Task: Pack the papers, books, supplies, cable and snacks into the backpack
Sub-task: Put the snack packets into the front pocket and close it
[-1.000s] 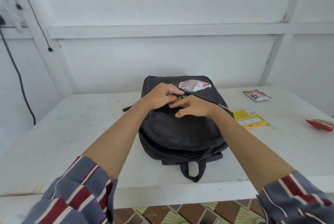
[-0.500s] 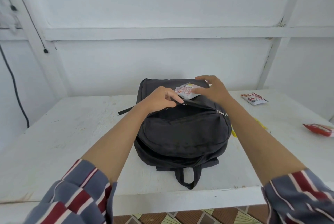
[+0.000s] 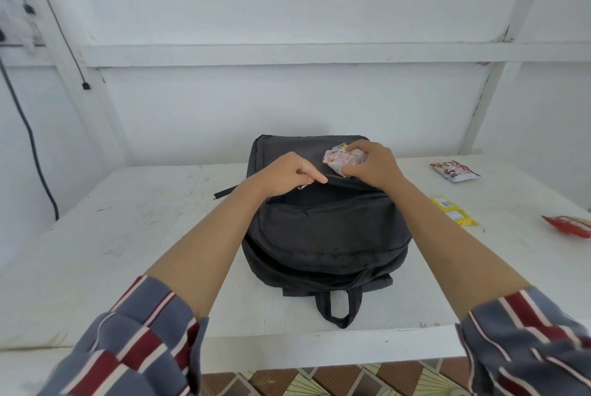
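Gripping a crinkled white-and-red snack packet (image 3: 343, 159) atop the black fabric backpack (image 3: 332, 229), the right hand (image 3: 372, 165) is closing its fingers around it while the left hand (image 3: 287, 173) is pinching the pocket's edge.

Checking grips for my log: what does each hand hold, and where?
Right hand grips the white snack packet at its right end; left hand pinches the backpack pocket's upper edge.

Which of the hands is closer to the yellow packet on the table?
Right. The right hand grips a white snack packet on the backpack, beside the yellow packet; the left hand sits farther left, across the backpack.
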